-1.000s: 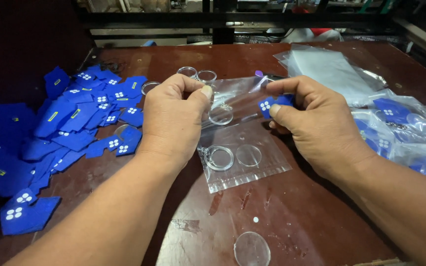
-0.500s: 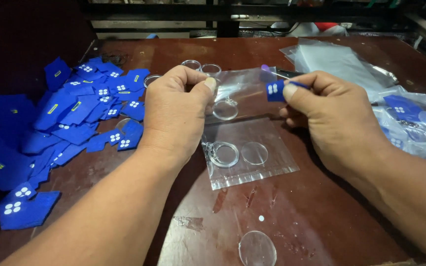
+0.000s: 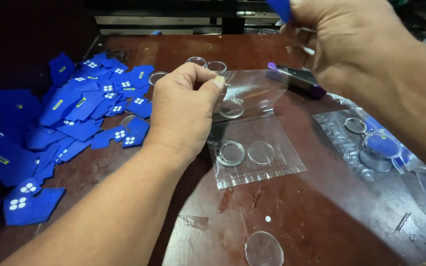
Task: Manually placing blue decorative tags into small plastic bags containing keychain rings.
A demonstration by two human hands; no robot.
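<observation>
Left hand (image 3: 183,111) pinching clear bag (image 3: 252,143), blue labels (image 3: 75,113) heaped left

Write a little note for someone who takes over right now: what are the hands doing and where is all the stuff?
Left hand pinches the top edge of a clear plastic bag on the table.
Right hand is raised, holding a blue piece.
The bag holds clear round discs. One loose disc lies at the near edge.
Blue pieces pile lies left; filled bags right.
Blue piece is not yet in the bag.
</observation>
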